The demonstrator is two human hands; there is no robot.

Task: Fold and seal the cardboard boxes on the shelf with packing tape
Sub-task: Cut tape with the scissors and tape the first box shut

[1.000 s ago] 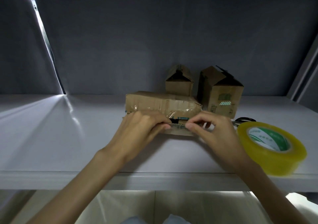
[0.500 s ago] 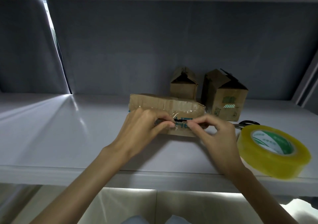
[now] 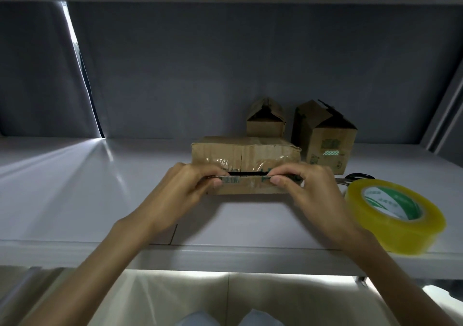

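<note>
Flat box (image 3: 246,154) lies near the shelf (image 3: 75,187) front edge, long axis running left-right. Left hand (image 3: 185,190) and right hand (image 3: 310,190) fingers pinch its front flap at each end, slit open between them. Tape roll (image 3: 393,215) is at the right, nearer the right hand.

Scissors (image 3: 355,177) lie behind the tape, under a grey backdrop (image 3: 225,75).

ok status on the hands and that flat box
Left hand and right hand both pinch the front flap of the flat cardboard box. Dark gap at flap seam, unsealed. Tape roll idle right; nothing blocking.
</note>
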